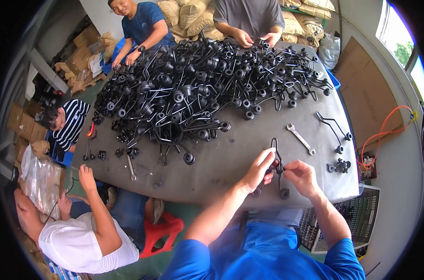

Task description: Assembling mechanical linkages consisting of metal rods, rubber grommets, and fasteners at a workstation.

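Observation:
My left hand (260, 171) is closed around a bent black metal rod with round rubber ends (275, 145), held near the table's front edge. Its looped end points away from me, and one round rubber end (284, 193) hangs toward me. My right hand (301, 177) pinches at the middle of this rod, where a small dark piece sits; the fingers hide most of it. Beyond my hands lies an open-ended wrench (300, 139). Another such bent rod (332, 129) rests to the right, with small black fittings (340, 166) nearer me.
A large heap of black rods with rubber ends (174, 93) covers the table's far and left parts. A second wrench (131, 168) lies at left. Co-workers sit or stand around the table (249, 135). A red stool (163, 235) and a crate of parts (361, 219) stand below the table.

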### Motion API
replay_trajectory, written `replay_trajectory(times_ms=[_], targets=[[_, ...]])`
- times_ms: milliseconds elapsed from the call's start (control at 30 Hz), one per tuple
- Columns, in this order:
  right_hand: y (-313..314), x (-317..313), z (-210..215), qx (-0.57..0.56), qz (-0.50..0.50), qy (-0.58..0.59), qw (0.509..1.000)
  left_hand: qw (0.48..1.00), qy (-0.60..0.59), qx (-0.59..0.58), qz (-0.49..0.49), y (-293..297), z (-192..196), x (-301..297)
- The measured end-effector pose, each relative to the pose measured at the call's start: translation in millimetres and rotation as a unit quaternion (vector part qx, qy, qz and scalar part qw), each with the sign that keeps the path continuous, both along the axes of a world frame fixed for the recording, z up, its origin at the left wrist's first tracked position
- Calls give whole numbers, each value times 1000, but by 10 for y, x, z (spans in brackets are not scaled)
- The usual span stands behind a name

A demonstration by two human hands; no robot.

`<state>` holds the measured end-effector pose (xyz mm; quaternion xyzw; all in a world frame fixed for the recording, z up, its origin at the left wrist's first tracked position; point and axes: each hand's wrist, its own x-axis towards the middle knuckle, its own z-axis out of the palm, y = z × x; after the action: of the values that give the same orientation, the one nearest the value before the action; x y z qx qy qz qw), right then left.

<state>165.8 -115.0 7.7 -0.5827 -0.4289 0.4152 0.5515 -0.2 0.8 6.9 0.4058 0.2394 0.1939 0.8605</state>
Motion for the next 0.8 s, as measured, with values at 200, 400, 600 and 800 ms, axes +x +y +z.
replay_trajectory(times_ms=[200, 400, 600, 800], targets=[[-29, -58, 114, 45, -17, -148, 988, 1000, -1, 1, -5, -11, 16, -17], [27, 11, 251, -119, 28, 8, 992, 1000, -5, 20, -12, -25, 42, -1], [14, -1, 249, -199, 20, 37, 979, 1000, 1, 27, -6, -31, 10, 1], [-15, 130, 225, -207, 125, 19, 970, 1000, -17, 5, 0, -46, 68, 30]])
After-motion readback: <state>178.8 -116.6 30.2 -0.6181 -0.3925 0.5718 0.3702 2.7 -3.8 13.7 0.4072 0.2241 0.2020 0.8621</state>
